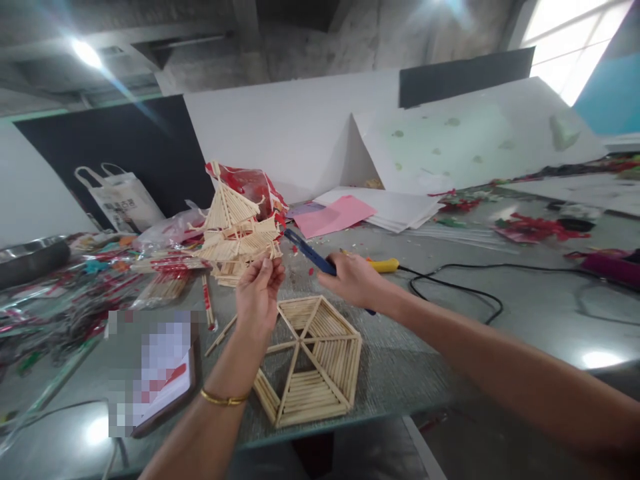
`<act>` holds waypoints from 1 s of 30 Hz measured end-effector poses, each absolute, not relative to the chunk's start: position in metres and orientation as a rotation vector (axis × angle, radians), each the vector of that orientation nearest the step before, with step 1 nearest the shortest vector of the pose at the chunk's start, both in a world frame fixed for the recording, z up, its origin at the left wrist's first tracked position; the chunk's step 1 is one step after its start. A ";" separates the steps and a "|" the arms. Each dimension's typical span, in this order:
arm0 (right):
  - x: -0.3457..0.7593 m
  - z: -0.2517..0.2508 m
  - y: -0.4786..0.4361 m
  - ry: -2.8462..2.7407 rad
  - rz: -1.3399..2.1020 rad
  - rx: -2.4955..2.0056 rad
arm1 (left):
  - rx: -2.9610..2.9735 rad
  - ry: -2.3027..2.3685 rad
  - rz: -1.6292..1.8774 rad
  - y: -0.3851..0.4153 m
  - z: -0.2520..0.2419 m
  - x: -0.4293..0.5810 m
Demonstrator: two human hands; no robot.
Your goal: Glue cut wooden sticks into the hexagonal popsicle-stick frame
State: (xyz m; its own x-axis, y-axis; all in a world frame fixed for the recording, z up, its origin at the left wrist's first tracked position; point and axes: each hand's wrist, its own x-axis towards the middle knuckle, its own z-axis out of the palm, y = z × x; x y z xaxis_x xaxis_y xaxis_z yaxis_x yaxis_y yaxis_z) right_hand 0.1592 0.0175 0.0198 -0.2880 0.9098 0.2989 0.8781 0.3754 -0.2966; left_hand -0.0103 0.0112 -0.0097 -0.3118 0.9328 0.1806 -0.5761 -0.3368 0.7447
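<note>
My left hand is closed in a pinch at the lower right side of a tiered pagoda model built of pale thin sticks. What lies between its fingertips is hidden. My right hand is closed around a long blue hand tool, whose exact kind I cannot tell. The tool's far end points at the model's right roof edge; whether they touch is unclear. Below the hands, a many-sided frame of wooden sticks lies flat on a grey mat, some sections filled with stick rows, others open.
A yellow-handled tool with a black cord lies right of my right hand. Pink paper and white sheets are behind. A phone or tablet, partly blurred, is front left. Bundled sticks and plastic-wrapped clutter cover the left.
</note>
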 end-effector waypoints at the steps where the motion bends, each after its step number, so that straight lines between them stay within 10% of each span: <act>1: 0.159 0.018 0.015 -2.242 0.088 -1.540 | 0.757 0.701 1.814 0.011 -0.010 -0.010; 30: 0.166 0.005 0.014 -2.345 0.047 -1.509 | 2.683 1.460 0.372 -0.091 -0.010 -0.017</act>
